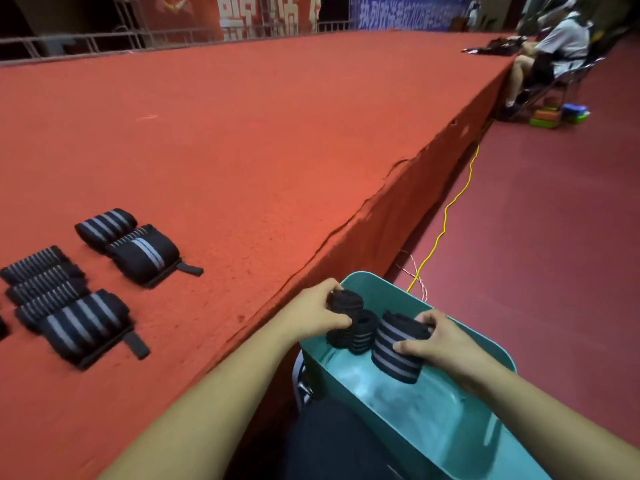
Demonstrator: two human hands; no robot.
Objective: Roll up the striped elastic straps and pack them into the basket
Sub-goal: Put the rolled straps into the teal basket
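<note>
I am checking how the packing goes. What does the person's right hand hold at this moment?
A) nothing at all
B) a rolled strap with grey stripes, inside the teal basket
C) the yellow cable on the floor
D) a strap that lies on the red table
B: the right hand has its fingers and thumb curled round the rolled strap with grey stripes, which stands inside the teal basket.
</note>
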